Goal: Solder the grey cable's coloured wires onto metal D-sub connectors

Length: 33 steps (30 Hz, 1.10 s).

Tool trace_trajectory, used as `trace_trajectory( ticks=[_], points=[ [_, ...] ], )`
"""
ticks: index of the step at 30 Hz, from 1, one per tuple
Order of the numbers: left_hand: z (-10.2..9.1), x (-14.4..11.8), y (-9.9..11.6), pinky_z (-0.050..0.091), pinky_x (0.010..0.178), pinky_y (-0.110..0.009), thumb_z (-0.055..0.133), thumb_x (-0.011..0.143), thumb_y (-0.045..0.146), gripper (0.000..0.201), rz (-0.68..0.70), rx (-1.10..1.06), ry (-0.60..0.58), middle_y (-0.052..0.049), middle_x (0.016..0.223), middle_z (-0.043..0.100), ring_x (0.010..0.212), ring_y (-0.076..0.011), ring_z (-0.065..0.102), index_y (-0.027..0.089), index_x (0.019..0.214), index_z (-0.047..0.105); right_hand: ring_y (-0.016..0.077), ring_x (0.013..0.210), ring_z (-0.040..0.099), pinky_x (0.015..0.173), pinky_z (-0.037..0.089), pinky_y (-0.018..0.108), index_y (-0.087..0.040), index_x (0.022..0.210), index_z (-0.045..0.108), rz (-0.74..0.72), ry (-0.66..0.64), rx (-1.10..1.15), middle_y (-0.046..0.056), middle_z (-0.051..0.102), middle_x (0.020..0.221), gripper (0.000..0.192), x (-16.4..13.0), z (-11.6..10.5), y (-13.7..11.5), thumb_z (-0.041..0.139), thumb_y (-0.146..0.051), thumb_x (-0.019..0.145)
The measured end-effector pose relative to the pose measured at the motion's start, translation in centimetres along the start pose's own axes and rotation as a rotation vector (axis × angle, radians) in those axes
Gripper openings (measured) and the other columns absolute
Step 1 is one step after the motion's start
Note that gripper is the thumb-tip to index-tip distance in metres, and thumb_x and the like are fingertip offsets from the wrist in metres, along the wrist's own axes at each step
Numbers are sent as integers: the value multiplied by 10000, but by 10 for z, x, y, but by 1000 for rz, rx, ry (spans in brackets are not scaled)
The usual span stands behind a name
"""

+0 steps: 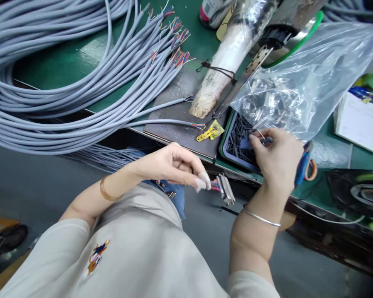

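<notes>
Two hands are being shown in the single head view, both below the front edge of the green workbench (81, 62). The left hand (177, 165) is being held just off that edge, its fingers pinched together on coloured wires that end in a metal connector (226, 188); the wire ends are largely being hidden by the fingertips, one of which is wrapped in white tape. The right hand (278, 159) is being reached over the front edge into a dark tray (233, 142) of small black pieces; its fingertips are closed on a thin metal part (261, 134), too small to be made out clearly. Blue-handled pliers (303, 167) are being partly covered by this hand, so only the handles are being seen.

A clear plastic bag (301, 82) of small metal parts is being rested just behind the tray, its contents blurred by glare. Grey cables (49, 82) are being spread across the left part of the bench, cut off by the frame's edge. A taped cylinder (226, 62) is being cropped at the top edge.
</notes>
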<state>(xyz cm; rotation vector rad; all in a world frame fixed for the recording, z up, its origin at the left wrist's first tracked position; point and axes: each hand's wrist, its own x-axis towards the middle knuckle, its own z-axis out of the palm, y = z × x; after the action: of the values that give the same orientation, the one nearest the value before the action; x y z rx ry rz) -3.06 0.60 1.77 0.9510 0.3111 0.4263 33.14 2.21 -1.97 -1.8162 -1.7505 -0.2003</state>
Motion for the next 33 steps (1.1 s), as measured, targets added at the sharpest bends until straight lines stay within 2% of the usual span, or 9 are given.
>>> trace_trajectory(
  ticks=[1,2,4,7,11,13,21,27,33],
  points=[
    [-1,2,-2,410,441,-180,886,706,242,166,22,10,78,-56,709,734,518,-67,540,132,786,791,43,320,377,408,204,298,-213,476,679,-14,-80,-27,-13,592,434,348,-2,-4,-1,888,-443,633],
    [-3,4,-5,419,464,-172,882,704,236,162,44,22,164,-45,701,728,527,-58,540,127,781,789,46,331,391,409,213,298,-211,529,697,-1,-70,-47,-8,611,460,293,-6,-8,-5,894,-394,647],
    [-6,7,-12,457,525,-165,864,708,218,144,90,50,320,-39,720,736,564,-53,566,118,776,787,50,329,394,392,221,286,-217,567,679,52,175,-9,-17,602,465,262,-19,-19,-23,925,-300,607],
    [-7,9,-20,472,554,-162,844,719,222,144,140,123,466,-45,749,749,599,-62,595,114,799,792,83,416,526,368,265,244,-235,723,736,101,309,269,9,684,607,138,-44,-36,-78,872,-258,714],
    [-2,11,-21,452,519,-162,832,733,238,150,174,187,544,-43,733,742,565,-59,572,110,793,782,72,490,490,422,328,231,-227,853,770,162,-79,517,19,727,810,48,-68,-44,-157,764,-272,864],
    [1,11,-20,439,503,-163,826,741,236,145,182,211,549,-41,732,740,548,-55,554,109,795,781,68,511,467,449,339,228,-214,853,750,185,-113,544,2,696,803,104,-71,-40,-177,702,-279,918],
    [5,12,-20,467,547,-176,803,766,234,122,181,280,534,-46,762,753,598,-73,590,119,799,782,57,509,406,458,298,240,-198,870,697,203,-141,567,-11,656,815,171,-66,-28,-175,630,-315,976],
    [7,11,-19,391,503,-158,768,741,156,98,145,303,513,-19,738,693,554,-37,480,111,821,734,69,525,430,508,355,241,-203,810,677,68,-218,527,-47,600,701,136,-62,-35,-181,663,-215,944],
    [2,12,-28,379,486,-130,754,638,51,338,109,-9,306,36,781,627,542,-15,472,156,932,625,59,527,475,532,375,226,-213,798,677,-158,-281,310,-62,595,644,143,-63,-43,-183,705,-235,936]
  ],
)
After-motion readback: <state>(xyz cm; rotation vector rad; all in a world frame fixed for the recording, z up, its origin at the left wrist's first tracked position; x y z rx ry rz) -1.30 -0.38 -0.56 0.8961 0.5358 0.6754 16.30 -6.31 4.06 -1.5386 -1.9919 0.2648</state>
